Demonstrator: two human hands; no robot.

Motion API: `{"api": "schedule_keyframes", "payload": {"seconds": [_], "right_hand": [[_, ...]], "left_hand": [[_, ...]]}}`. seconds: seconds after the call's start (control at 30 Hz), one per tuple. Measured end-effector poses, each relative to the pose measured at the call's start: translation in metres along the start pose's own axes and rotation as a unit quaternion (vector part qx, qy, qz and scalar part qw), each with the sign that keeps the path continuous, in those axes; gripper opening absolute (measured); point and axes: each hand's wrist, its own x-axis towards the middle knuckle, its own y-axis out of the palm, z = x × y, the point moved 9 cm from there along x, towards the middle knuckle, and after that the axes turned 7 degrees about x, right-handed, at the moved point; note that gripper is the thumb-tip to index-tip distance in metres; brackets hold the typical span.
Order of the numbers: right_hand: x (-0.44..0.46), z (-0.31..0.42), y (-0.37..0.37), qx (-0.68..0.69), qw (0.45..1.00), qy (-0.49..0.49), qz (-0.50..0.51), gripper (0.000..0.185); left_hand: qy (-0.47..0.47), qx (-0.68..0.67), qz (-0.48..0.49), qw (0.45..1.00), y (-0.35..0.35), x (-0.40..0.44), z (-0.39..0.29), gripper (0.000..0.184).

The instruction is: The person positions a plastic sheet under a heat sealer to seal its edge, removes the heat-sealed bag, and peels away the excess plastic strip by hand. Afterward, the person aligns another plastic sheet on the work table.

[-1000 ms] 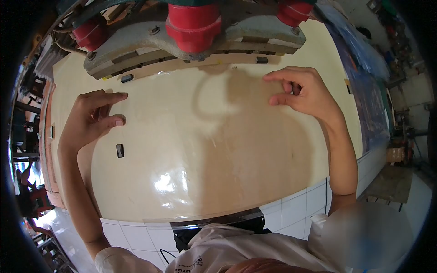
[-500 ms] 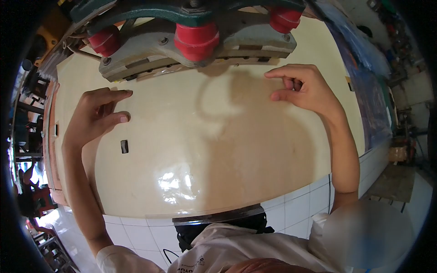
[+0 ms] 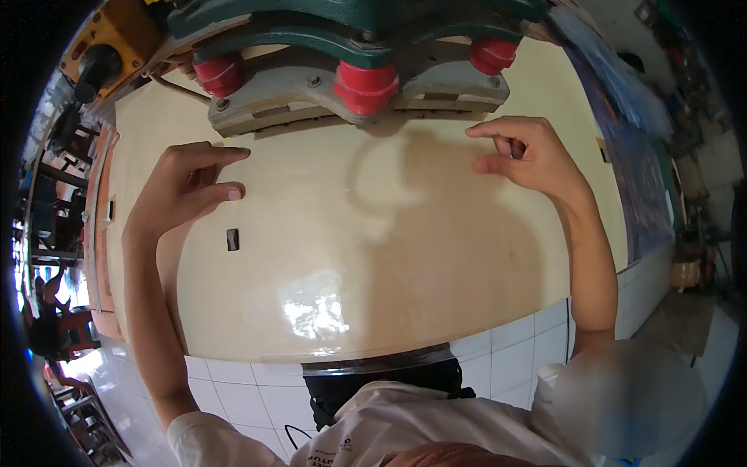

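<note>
My left hand [image 3: 191, 187] hovers over or rests on the left part of a cream, glossy-topped table [image 3: 311, 226]. Its index finger and thumb are apart, the other fingers curled, and nothing shows between them. A small dark rectangular piece [image 3: 233, 240] lies just below that hand on the table. On the right, my right hand [image 3: 533, 156] has the same shape, with thumb and index finger apart and no object visible in the gap. Both index fingers point inward, near the ends of a grey metal bar [image 3: 288, 97] at the back of the table.
A green machine frame [image 3: 272, 47] stands above the bar, with red round mounts [image 3: 367, 87] between them. A yellow control box [image 3: 117, 47] with a black knob is at upper left. Clear plastic sheeting [image 3: 622, 171] hangs at the right edge. White floor tiles [image 3: 513, 335] show in front.
The view has shifted, so the machine, table and left hand appear farther right and more of the yellow box shows. Both hands keep the same pose.
</note>
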Motion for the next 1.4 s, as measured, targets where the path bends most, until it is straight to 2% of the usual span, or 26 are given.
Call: {"api": "schedule_keyframes", "payload": {"seconds": [0.17,0.5,0.57,0.73,0.93,1.4], "right_hand": [[0.0002,-0.0046,0.0010,0.013,1.000,0.006,0.004,0.047],[-0.0004,-0.0056,0.0011,0.016,1.000,0.021,0.005,0.044],[-0.0005,-0.0035,0.0010,0.025,1.000,0.009,0.000,0.046],[0.0002,-0.0022,-0.0008,-0.005,1.000,-0.016,0.000,0.045],[0.0004,-0.0057,-0.0004,0.008,1.000,0.023,0.004,0.044],[0.0013,-0.0067,-0.0011,0.011,1.000,0.016,0.001,0.042]], "left_hand": [[0.026,0.006,-0.005,1.000,0.0000,0.0000,-0.0032,0.055],[0.020,0.024,-0.004,1.000,0.0008,0.0004,-0.0034,0.058],[0.029,0.021,0.006,0.999,0.0034,0.0006,0.0004,0.066],[0.022,0.021,0.009,1.000,0.0030,0.0007,-0.0005,0.065],[0.020,0.012,-0.002,1.000,0.0022,0.0002,-0.0029,0.062],[0.034,0.014,-0.005,0.999,0.0011,0.0009,-0.0050,0.059]]}}
